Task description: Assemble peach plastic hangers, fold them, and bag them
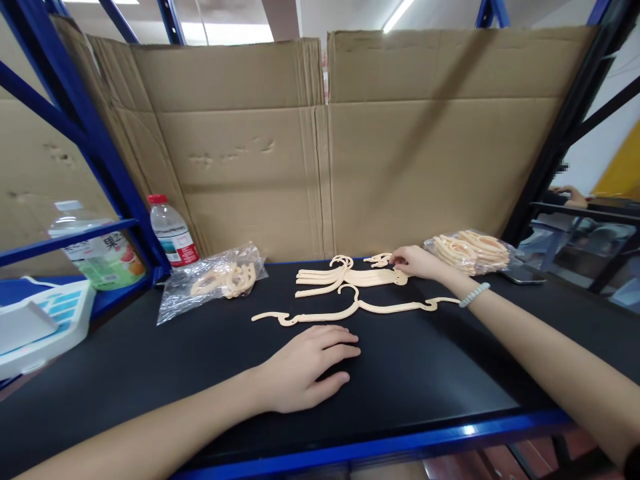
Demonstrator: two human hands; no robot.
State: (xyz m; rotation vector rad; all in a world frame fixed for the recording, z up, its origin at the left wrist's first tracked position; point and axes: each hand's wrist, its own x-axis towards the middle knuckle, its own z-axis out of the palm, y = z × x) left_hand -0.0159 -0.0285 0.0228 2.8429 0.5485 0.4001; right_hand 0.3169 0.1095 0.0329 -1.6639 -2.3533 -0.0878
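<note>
Here, a cream unfolded hanger (320, 317) lies just beyond the left hand (313, 367), which is palm down, fingers loosely spread. Right hand (417, 261) at the right end of the stacked hangers (370, 277), fingers bent; cannot tell whether it grips any. Black surface (415, 367), blue front edge. Bagged pieces (239, 280) left, second bag (467, 252) right. Cardboard panels (240, 160) behind; red-capped bottle (175, 233) far left.
</note>
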